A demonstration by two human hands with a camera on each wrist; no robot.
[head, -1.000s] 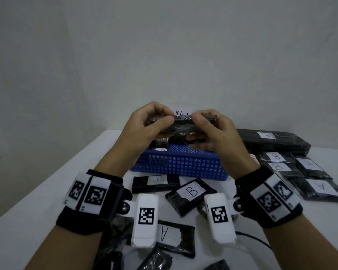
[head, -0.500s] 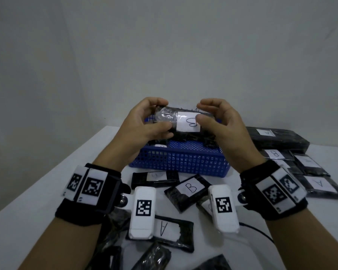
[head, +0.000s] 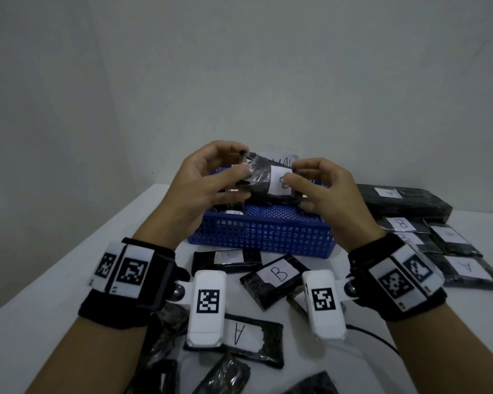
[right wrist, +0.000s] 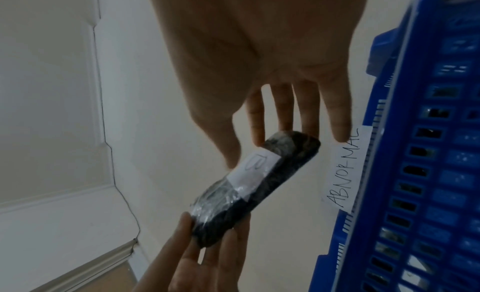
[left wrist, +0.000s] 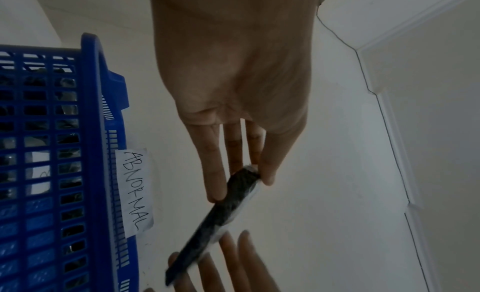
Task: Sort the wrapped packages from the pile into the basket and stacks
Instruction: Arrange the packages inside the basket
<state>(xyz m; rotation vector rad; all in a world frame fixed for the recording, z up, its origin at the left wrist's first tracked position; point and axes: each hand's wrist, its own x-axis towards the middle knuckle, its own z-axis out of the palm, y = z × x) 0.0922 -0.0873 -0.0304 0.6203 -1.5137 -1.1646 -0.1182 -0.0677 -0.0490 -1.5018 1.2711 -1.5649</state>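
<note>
A black wrapped package point(head: 261, 177) with a white label marked B hangs in the air over the blue basket point(head: 262, 237). My left hand point(head: 235, 170) grips its left end, thumb in front and fingers behind. My right hand point(head: 292, 173) pinches the right end by the label. The left wrist view shows the package point(left wrist: 223, 214) edge-on beside the basket point(left wrist: 52, 153). In the right wrist view the package point(right wrist: 259, 183) shows its label side and spans both hands. A paper tag reading ABNORMAL point(right wrist: 345, 173) sticks to the basket's rim. Other packages lie inside the basket.
Loose packages lie on the white table in front of the basket, among them one marked B point(head: 276, 275) and one marked A point(head: 239, 334). To the right are laid-out packages marked A point(head: 464, 268) and B point(head: 402, 224), and a long black stack point(head: 404, 200). Walls stand close behind.
The package was edge-on between my hands a second ago; it has been turned so that its label faces me. Both hands still hold it over the basket.
</note>
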